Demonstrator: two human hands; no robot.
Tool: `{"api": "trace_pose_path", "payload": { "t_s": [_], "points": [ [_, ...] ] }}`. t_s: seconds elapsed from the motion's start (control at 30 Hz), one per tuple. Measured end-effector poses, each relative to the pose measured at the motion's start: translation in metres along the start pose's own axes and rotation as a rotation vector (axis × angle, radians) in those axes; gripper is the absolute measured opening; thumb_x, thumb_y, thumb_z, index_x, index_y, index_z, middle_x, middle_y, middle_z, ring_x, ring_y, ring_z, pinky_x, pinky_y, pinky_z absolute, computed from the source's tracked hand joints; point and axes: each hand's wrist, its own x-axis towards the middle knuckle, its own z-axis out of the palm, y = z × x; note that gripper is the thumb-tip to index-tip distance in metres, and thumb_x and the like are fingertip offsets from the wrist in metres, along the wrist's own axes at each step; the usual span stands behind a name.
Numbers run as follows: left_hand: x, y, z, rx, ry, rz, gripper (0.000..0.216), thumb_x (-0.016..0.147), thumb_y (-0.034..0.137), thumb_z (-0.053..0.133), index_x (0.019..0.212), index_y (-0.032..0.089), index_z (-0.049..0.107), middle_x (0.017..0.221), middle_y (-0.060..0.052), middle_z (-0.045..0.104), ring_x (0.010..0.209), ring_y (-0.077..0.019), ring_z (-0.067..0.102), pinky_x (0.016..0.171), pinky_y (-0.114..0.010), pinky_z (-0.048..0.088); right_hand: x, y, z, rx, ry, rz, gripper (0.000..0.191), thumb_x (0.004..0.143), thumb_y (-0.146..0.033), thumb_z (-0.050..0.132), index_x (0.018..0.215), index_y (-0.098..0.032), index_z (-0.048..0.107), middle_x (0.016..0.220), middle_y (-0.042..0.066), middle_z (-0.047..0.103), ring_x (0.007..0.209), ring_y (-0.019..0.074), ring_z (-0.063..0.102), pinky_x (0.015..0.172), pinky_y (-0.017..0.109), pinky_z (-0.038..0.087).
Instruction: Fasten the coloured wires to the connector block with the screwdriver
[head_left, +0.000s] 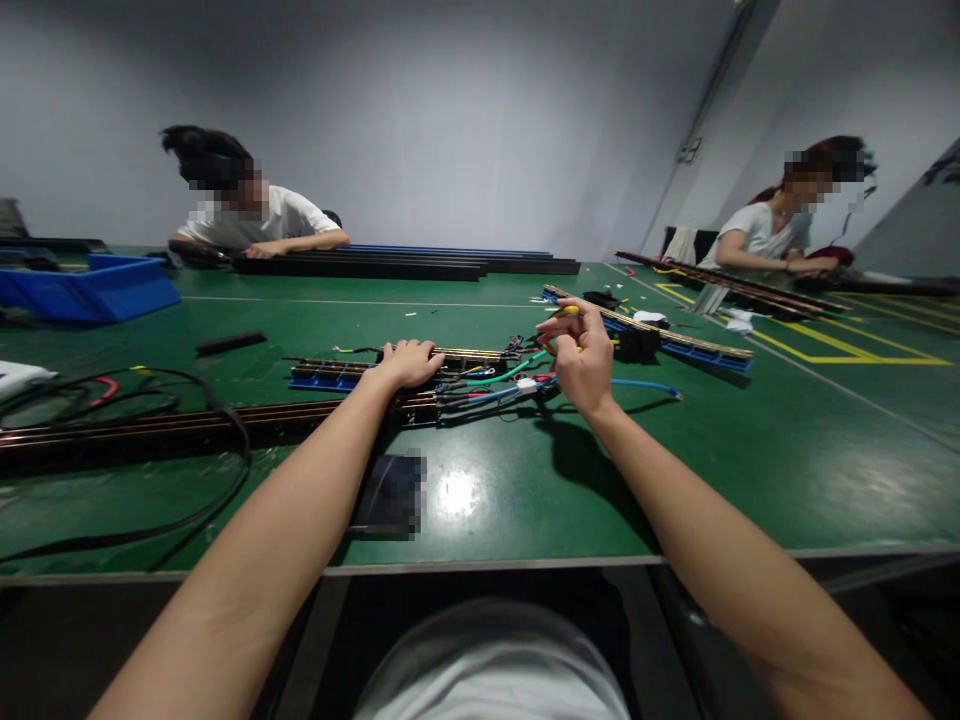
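My left hand (409, 365) lies flat with fingers stretched over a short dark rail with copper strips and a blue base (322, 375). To the right of it, my right hand (585, 358) is raised over the wires, fingers curled round a small tool with yellow parts (572, 311); its exact kind is mostly hidden by the fingers. Green wire (501, 376), blue wire (641, 384) and grey wires run beneath and beside that hand, with a white connector (527, 385) among them. A long copper-striped rail (277, 418) lies nearer me, its right end by these wires.
A black cable (244, 450) loops at left, and a dark flat object (390, 495) lies near the front edge. Behind are a blue bin (112, 290), black bars (375, 266) and another rail (697, 350). Two people (281, 220) (765, 235) sit across the table.
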Motion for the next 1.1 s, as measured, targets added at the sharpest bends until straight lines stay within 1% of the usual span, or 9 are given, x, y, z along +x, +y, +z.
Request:
{"api": "trace_pose_path", "payload": {
  "t_s": [0.17, 0.27, 0.4, 0.47, 0.57, 0.7, 0.77, 0.93, 1.1],
  "points": [
    [0.0, 0.0, 0.0, 0.001, -0.002, -0.007, 0.06, 0.101, 0.053, 0.025, 0.142, 0.02, 0.053, 0.147, -0.016, 0.054, 0.135, -0.0346, 0.048, 0.11, -0.056, 0.033, 0.002, 0.01, -0.001, -0.064, -0.096, 0.026, 0.044, 0.075, -0.013, 0.046, 0.117, -0.023, 0.052, 0.086, 0.002, 0.072, 0.075, 0.0181, 0.07, 0.076, 0.033, 0.057],
    [0.0, -0.001, 0.001, 0.002, 0.003, -0.009, 0.06, 0.101, 0.054, 0.024, 0.141, 0.021, 0.054, 0.146, -0.016, 0.055, 0.134, -0.0342, 0.049, 0.11, -0.055, 0.034, 0.0, 0.018, -0.001, -0.12, -0.26, -0.005, 0.045, 0.072, -0.009, 0.046, 0.114, -0.022, 0.056, 0.083, 0.001, 0.071, 0.07, 0.0165, 0.069, 0.073, 0.031, 0.055],
    [0.0, 0.0, 0.0, 0.004, 0.005, -0.01, 0.06, 0.101, 0.054, 0.025, 0.142, 0.02, 0.053, 0.146, -0.017, 0.055, 0.134, -0.0344, 0.049, 0.11, -0.055, 0.033, -0.003, 0.022, -0.003, -0.284, -0.545, -0.13, 0.053, 0.066, -0.002, 0.048, 0.113, -0.024, 0.061, 0.078, -0.002, 0.072, 0.062, 0.0127, 0.064, 0.065, 0.024, 0.048],
    [-0.001, 0.001, 0.0, 0.003, 0.006, -0.011, 0.06, 0.101, 0.054, 0.025, 0.142, 0.021, 0.053, 0.146, -0.017, 0.055, 0.134, -0.0345, 0.049, 0.11, -0.056, 0.033, -0.004, 0.02, -0.003, -0.316, -0.581, -0.138, 0.054, 0.066, -0.002, 0.048, 0.113, -0.025, 0.062, 0.076, -0.003, 0.072, 0.061, 0.0124, 0.063, 0.063, 0.023, 0.047],
    [-0.001, 0.001, 0.0, 0.005, 0.004, -0.009, 0.06, 0.101, 0.053, 0.025, 0.142, 0.02, 0.053, 0.146, -0.017, 0.055, 0.134, -0.0348, 0.048, 0.11, -0.056, 0.033, -0.001, 0.015, -0.002, -0.21, -0.448, -0.041, 0.048, 0.07, -0.006, 0.046, 0.113, -0.023, 0.059, 0.08, -0.001, 0.072, 0.062, 0.0138, 0.065, 0.063, 0.025, 0.05],
    [-0.001, 0.0, 0.0, 0.005, -0.004, -0.002, 0.059, 0.101, 0.053, 0.025, 0.142, 0.021, 0.053, 0.147, -0.016, 0.054, 0.134, -0.0346, 0.048, 0.11, -0.056, 0.033, 0.004, 0.005, -0.003, -0.055, -0.076, 0.109, 0.045, 0.073, -0.012, 0.045, 0.116, -0.022, 0.053, 0.09, 0.002, 0.071, 0.057, 0.0138, 0.065, 0.057, 0.027, 0.053],
    [-0.001, 0.0, 0.0, 0.002, -0.002, 0.001, 0.06, 0.101, 0.053, 0.024, 0.142, 0.021, 0.053, 0.147, -0.016, 0.054, 0.134, -0.0351, 0.048, 0.11, -0.056, 0.033, 0.006, 0.001, -0.005, 0.004, 0.044, 0.112, 0.046, 0.072, -0.014, 0.045, 0.117, -0.023, 0.052, 0.093, 0.002, 0.069, 0.052, 0.0112, 0.062, 0.05, 0.025, 0.051],
    [0.0, -0.001, 0.001, 0.003, -0.004, 0.001, 0.06, 0.101, 0.054, 0.024, 0.142, 0.021, 0.053, 0.147, -0.016, 0.054, 0.134, -0.0351, 0.048, 0.109, -0.056, 0.034, 0.009, -0.008, -0.013, 0.095, 0.092, 0.032, 0.042, 0.072, -0.016, 0.046, 0.113, -0.024, 0.055, 0.087, 0.001, 0.066, 0.046, 0.0084, 0.051, 0.039, 0.022, 0.046],
    [0.001, -0.002, 0.001, 0.005, 0.002, 0.003, 0.059, 0.101, 0.054, 0.024, 0.142, 0.022, 0.053, 0.146, -0.016, 0.055, 0.134, -0.0346, 0.049, 0.11, -0.056, 0.034, 0.008, -0.012, -0.012, 0.13, 0.043, 0.079, 0.041, 0.071, -0.015, 0.046, 0.11, -0.023, 0.056, 0.083, 0.001, 0.066, 0.044, 0.0094, 0.049, 0.038, 0.024, 0.044]
  ]
}}
